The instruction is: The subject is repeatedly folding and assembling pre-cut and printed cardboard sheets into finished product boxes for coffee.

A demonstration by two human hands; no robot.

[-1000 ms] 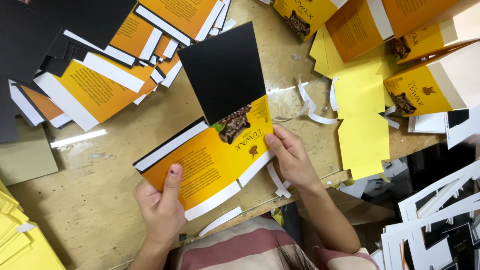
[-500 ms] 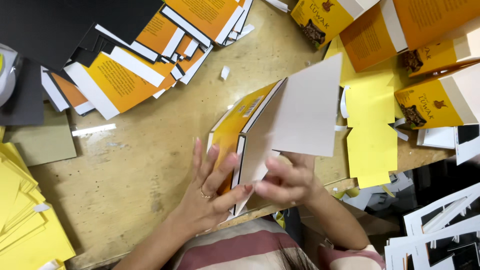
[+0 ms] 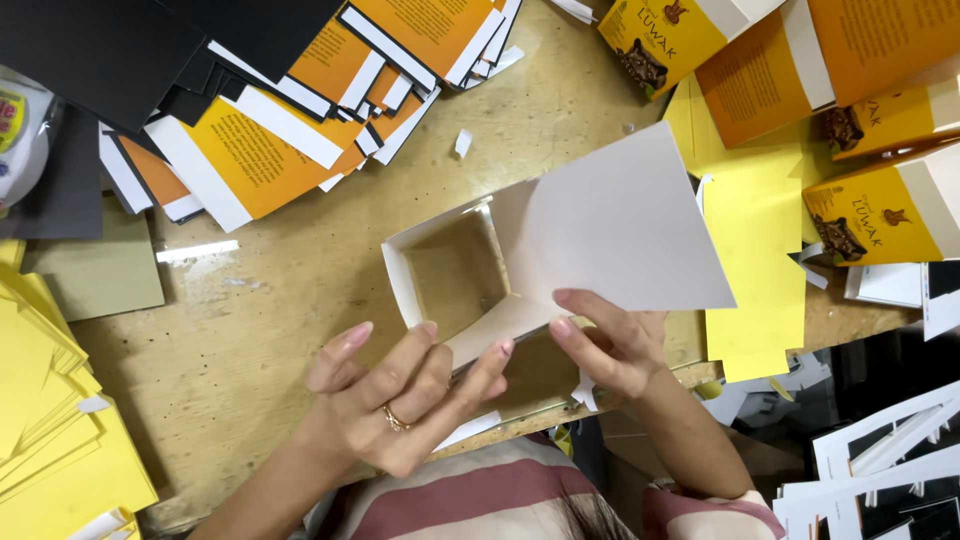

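**Cardboard box, half folded, in both hands**

Box [image 3: 470, 275] of thin white card near the front edge of the worktop [image 3: 260, 310], open side up, big flap [image 3: 610, 225] standing out to the right. Left hand [image 3: 400, 400] spread open under the near wall, fingertips [image 3: 505, 348] pressed against the near wall, ring on one finger, nothing gripped. Right hand [image 3: 610, 345] loosely curled, thumb and forefinger pinching the lower edge of the flap.

Light, by the look of it, and stiff only along the creases; broad faces likely to bow or dent under a hard squeeze. Smooth surface, probably a little slippery against dry skin. Best held at corners and folded edges, never mid-panel. Flap prone to swing freely, so worth steadying close to its hinge.

Around it: orange printed sheets [image 3: 250, 160] fanned at upper left with black card [image 3: 110, 50] above, yellow sheets [image 3: 40, 400] stacked at left, finished orange boxes [image 3: 860, 110] at upper right.
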